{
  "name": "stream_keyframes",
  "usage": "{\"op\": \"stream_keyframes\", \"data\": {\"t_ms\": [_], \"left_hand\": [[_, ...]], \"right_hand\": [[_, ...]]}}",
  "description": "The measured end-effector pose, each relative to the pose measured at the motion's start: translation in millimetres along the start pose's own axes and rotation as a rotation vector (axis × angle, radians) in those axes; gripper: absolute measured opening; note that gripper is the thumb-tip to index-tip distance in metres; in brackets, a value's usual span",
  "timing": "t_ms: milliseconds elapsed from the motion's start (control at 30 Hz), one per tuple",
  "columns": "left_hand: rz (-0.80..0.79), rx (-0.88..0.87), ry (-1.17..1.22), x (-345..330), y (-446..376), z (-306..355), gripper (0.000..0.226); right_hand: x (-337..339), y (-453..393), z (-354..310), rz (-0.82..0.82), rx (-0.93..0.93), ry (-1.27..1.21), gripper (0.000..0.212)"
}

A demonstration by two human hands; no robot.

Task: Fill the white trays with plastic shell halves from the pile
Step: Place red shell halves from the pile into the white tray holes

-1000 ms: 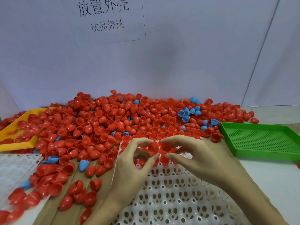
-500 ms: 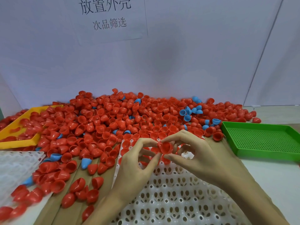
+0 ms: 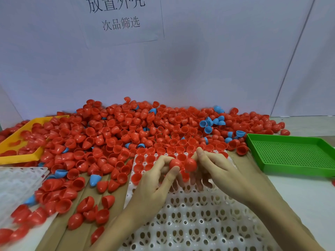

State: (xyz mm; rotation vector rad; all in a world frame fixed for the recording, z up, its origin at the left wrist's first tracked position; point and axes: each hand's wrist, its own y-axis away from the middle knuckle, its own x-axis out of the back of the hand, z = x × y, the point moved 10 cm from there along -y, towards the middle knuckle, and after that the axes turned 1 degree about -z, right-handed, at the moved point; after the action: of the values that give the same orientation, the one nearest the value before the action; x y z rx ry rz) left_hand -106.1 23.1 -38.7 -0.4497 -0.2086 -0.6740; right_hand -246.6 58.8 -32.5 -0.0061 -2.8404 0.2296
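Over the white tray [image 3: 199, 223], the left hand [image 3: 155, 185] pinched one red shell [image 3: 175, 163]; the right hand [image 3: 217, 169] pinched another [image 3: 190, 164]. Pile [image 3: 126, 131] lay at twelve o'clock.

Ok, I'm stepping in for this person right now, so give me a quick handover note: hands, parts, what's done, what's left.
Left hand pinches a red shell half; right hand pinches another red shell, both over the white tray.
Done: only the tray's far rows hold shells.
Left: the near cells are empty; the pile behind is large. A second white tray sits to the left.
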Motion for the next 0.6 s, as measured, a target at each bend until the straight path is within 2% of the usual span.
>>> {"op": "stream_keyframes", "data": {"t_ms": [67, 200, 333, 433, 533, 600], "left_hand": [[-0.008, 0.005, 0.016, -0.6, -0.7, -0.6, 0.025], [-0.017, 0.007, -0.004, -1.2, -1.4, -3.1, 0.027], [0.006, 0.004, -0.032, 1.1, -1.8, -3.8, 0.028], [0.055, -0.005, -0.055, 5.6, -1.9, -2.4, 0.024], [0.078, -0.051, -0.078, 6.8, -0.2, 4.1, 0.03], [0.075, -0.094, -0.123, 5.4, 0.7, 9.4, 0.022]], "right_hand": [[1.3, 0.2, 0.0, 0.004, 0.001, -0.016, 0.053], [4.2, 1.7, -9.8, 0.021, 0.075, -0.004, 0.028], [0.1, 2.4, -21.6, -0.007, 0.17, 0.112, 0.023], [0.0, 0.8, -17.8, 0.014, 0.139, 0.105, 0.016], [1.9, 0.2, -10.2, 0.011, 0.093, 0.036, 0.017], [-0.1, 0.0, -5.2, -0.017, 0.058, 0.007, 0.018]]}}
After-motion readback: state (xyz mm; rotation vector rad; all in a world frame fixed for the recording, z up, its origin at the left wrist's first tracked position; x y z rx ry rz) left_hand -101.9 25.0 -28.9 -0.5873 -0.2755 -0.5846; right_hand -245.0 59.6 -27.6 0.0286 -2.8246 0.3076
